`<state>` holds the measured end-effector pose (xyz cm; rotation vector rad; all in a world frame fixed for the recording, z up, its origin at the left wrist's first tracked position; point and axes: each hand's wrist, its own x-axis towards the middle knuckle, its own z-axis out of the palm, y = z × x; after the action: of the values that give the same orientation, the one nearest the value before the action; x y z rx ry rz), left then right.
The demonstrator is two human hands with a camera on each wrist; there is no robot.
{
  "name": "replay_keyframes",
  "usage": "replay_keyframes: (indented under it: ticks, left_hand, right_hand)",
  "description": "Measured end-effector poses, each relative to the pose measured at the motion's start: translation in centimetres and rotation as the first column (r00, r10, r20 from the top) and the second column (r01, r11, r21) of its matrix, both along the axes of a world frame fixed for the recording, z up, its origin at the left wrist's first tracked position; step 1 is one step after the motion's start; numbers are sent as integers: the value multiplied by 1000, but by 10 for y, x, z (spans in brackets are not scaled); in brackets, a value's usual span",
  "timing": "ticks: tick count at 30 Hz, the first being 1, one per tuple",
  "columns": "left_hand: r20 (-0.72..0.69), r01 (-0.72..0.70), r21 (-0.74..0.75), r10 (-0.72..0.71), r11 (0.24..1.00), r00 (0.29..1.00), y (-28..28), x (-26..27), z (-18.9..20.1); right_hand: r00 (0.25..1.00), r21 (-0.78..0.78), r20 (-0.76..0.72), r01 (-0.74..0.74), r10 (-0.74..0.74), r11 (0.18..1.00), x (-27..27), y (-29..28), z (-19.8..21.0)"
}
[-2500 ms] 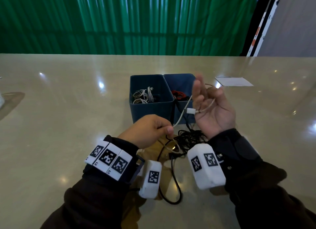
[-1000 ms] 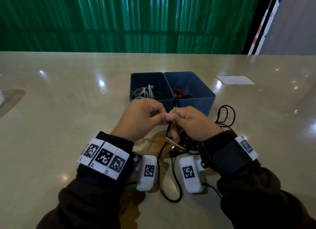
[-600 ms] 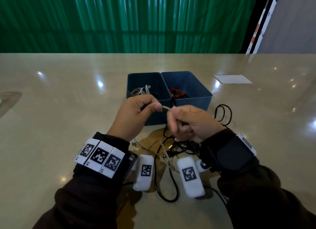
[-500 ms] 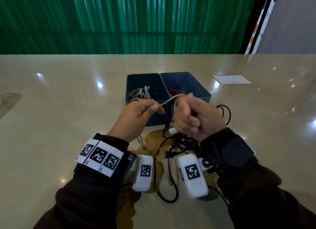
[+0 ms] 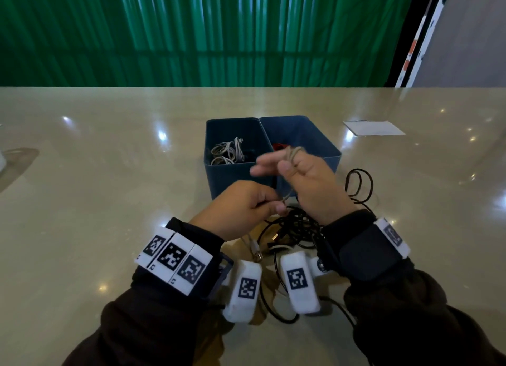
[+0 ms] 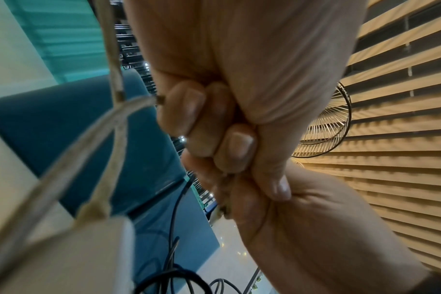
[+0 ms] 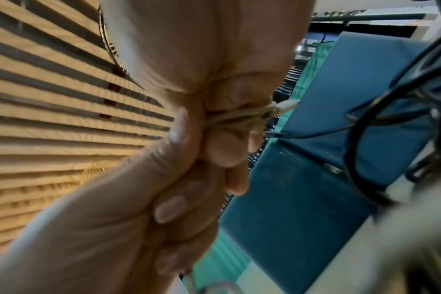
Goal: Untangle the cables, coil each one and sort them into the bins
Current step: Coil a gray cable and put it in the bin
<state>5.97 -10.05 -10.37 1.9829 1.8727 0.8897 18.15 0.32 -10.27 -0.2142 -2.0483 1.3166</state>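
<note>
In the head view my right hand [image 5: 287, 164] is raised in front of the two blue bins, and a thin white cable [image 5: 294, 153] is wound in loops round its fingers. The right wrist view shows those loops of white cable [image 7: 239, 117] tight across the curled fingers. Just below, my left hand [image 5: 273, 203] pinches the same cable's loose run; the left wrist view shows the white cable [image 6: 116, 119] running past its curled fingers. The cable's free plug end [image 5: 256, 253] lies on the table. A black cable tangle [image 5: 298, 229] sits under both hands.
The left bin [image 5: 235, 178] holds coiled white cables [image 5: 227, 153]. The right bin [image 5: 328, 149] holds a red cable [image 5: 279, 146]. A black loop [image 5: 358, 185] lies right of the bins, and a white paper [image 5: 373, 127] farther back right. The beige table [image 5: 109, 187] stretches wide.
My right hand has lifted and opened its first fingers forward, with more white cable wound round it. My left hand has dropped lower, still pinching the cable.
</note>
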Motion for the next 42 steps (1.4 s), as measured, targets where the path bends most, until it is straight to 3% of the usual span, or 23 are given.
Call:
replay_keyframes:
  ticks: [2, 4, 8, 11, 14, 16, 17, 20, 22, 24, 27, 32, 33, 34, 35, 37, 40, 42]
  left_hand:
    - [-14, -15, 80, 17, 997, 1000, -2, 0, 2]
    - [35, -42, 135, 37, 990, 999, -3, -2, 3]
    - [185, -163, 233, 121, 959, 975, -4, -9, 6]
    - [283, -238, 295, 154, 925, 947, -7, -16, 9]
    - [344, -274, 333, 154, 902, 926, -7, -24, 9]
    - [306, -262, 364, 151, 894, 940, -6, -26, 6]
    - [279, -249, 377, 147, 892, 949, -4, -26, 4]
    - [255, -223, 359, 135, 906, 957, -1, -23, 0]
    - [224, -175, 250, 119, 952, 967, 1, -20, -3]
    - [150, -99, 76, 87, 992, 985, 3, -15, -5]
    - [104, -7, -39, 11, 999, 995, 5, -5, -6]
    - [19, 38, -119, -36, 992, 999, 3, 3, 1]
    - [8, 45, -127, -44, 991, 999, 2, 4, 2]
    - [-1, 51, -123, -51, 991, 999, 1, 5, 3]
    - [-9, 53, -102, -54, 993, 998, 0, 6, 3]
    - [-44, 34, -45, -36, 998, 998, 0, 3, 2]
    - [-123, -29, 22, 31, 999, 992, -1, -3, 3]
    - [-80, -75, 89, 83, 993, 993, -2, -7, 4]
  right_hand:
    - [975, 198, 209, 35, -77, 980, 1, -4, 2]
    - [945, 250, 302, 49, -126, 967, 2, -4, 2]
    - [888, 174, 456, -18, -65, 985, 5, -6, 6]
    - [849, 0, 508, -167, 144, 986, 10, -4, 9]
    - [850, -306, 309, -336, 427, 891, 14, 1, 8]
    - [822, -444, 44, -493, 567, 749, 13, -1, 5]
    - [773, -478, -113, -593, 624, 648, 11, -2, 3]
    - [586, -470, -518, -804, 624, 364, 0, -3, -1]
    - [528, -460, -679, -848, 510, 264, -3, -2, 0]
    - [581, -501, -742, -812, 335, 301, -3, 1, -1]
    - [707, -596, -701, -653, 95, 467, -4, 3, -2]
    - [864, -617, -503, -337, -28, 711, -7, 1, -1]
    - [901, -538, -432, -224, -38, 813, -7, -2, -1]
    - [941, -382, -332, -70, -66, 921, -6, -4, -2]
    - [971, -182, -213, 72, -111, 981, -6, -6, -4]
    - [986, 107, 30, 160, -164, 981, -6, -9, -5]
    - [935, 227, 310, 103, -172, 968, -2, -10, 0]
    - [883, 315, 423, 66, -202, 947, 0, -9, 5]
